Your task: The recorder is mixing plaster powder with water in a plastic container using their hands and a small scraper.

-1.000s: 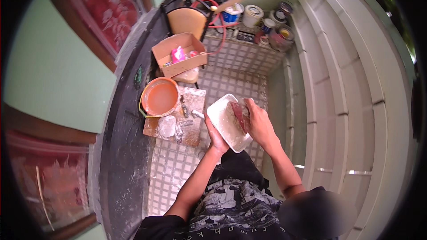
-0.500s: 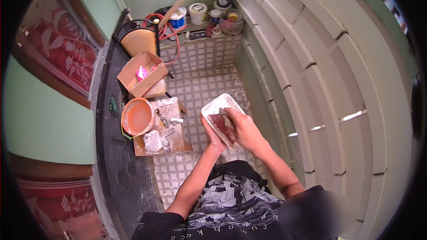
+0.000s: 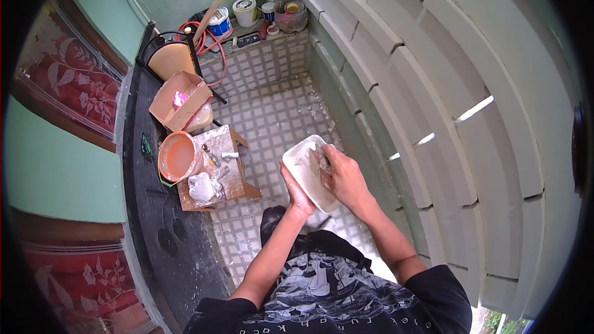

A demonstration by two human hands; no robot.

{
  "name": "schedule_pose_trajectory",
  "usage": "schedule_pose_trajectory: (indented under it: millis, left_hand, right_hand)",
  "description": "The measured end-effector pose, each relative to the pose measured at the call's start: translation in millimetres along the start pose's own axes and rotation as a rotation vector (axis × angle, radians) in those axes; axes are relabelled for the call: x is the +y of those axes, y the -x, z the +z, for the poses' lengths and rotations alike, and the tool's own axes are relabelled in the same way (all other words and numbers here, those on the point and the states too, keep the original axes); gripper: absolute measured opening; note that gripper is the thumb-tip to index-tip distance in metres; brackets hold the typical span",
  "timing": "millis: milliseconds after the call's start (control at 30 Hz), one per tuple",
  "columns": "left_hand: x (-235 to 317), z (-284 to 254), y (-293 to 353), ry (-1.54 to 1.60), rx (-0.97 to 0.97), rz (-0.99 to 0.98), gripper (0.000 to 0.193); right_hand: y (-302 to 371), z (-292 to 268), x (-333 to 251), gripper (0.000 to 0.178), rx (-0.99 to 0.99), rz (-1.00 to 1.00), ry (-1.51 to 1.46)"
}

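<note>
My left hand [image 3: 297, 195] grips a white rectangular tray [image 3: 305, 179] by its left side and underneath, in front of my body. Pale wet-looking material is smeared across its inside. Over the tray's right part, my right hand [image 3: 345, 176] reaches in with its fingers bent together. A thin greyish-brown edge shows beside these fingertips, but what they hold is too small to make out. The tray is tilted, and my right hand hides part of its right wall.
A spattered wooden stool [image 3: 234, 176] bears an orange bucket [image 3: 179, 157], a white plastic bag [image 3: 201, 187] and small tools. Behind it, a cardboard box [image 3: 179, 100] rests on a chair [image 3: 170, 60]. Paint pails [image 3: 245, 12] line the back ledge; a slatted wall [image 3: 427, 105] rises at right.
My view has shifted, so stool and chair sit further left. My right hand has moved a little within the tray, and the reddish-brown patch seen inside it before now looks pale.
</note>
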State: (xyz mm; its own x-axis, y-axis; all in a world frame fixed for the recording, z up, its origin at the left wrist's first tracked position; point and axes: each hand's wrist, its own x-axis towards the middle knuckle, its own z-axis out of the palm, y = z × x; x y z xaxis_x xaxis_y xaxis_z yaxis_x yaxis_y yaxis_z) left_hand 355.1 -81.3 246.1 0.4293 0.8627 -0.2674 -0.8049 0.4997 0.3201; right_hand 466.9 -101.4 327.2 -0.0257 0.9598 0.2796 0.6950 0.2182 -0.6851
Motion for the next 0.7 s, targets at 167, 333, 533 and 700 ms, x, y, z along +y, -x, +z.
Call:
schedule_pose_trajectory:
  millis: [167,333,533,700]
  left_hand:
    - [-19,-23,25,0.003,0.045,-0.054,0.084]
    - [-7,-18,42,0.017,0.027,-0.091,0.079]
    - [35,-18,63,0.091,-0.208,-0.176,0.084]
    - [55,-39,71,0.051,-0.184,-0.192,0.081]
  right_hand:
    - [34,2,-21,0.046,-0.008,0.042,-0.145]
    - [48,4,-33,0.041,0.015,0.116,-0.036]
    - [56,8,-67,0.040,0.273,0.200,0.091]
    - [60,51,-86,0.041,0.268,0.215,0.099]
